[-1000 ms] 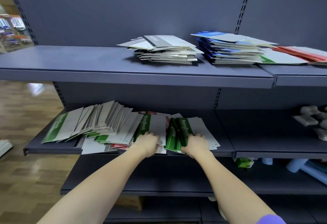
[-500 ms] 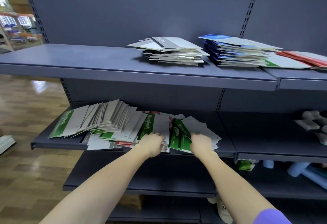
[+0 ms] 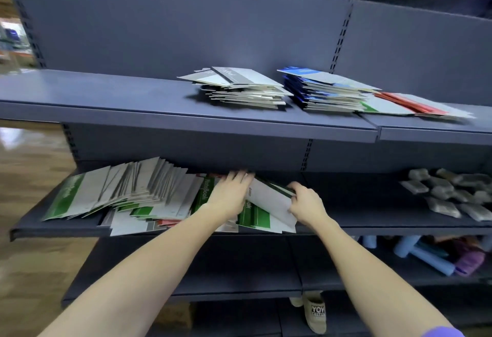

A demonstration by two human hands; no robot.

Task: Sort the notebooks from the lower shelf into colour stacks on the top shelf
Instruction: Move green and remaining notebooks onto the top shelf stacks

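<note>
Green-and-white notebooks (image 3: 255,210), frame centre, lower shelf (image 3: 372,219): right hand (image 3: 306,203) is pinching 1 tilted white cover; left hand (image 3: 230,194) is lying flat, fingers straight.

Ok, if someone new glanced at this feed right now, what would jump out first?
Probably the two hands on the lower shelf: the left hand lies flat on the fanned spread of green-and-white paper notebooks, while the right hand grips a tilted white notebook. Next, the top shelf, with a grey-white notebook stack, a blue stack beside it and a thin red pile at the right.
</note>
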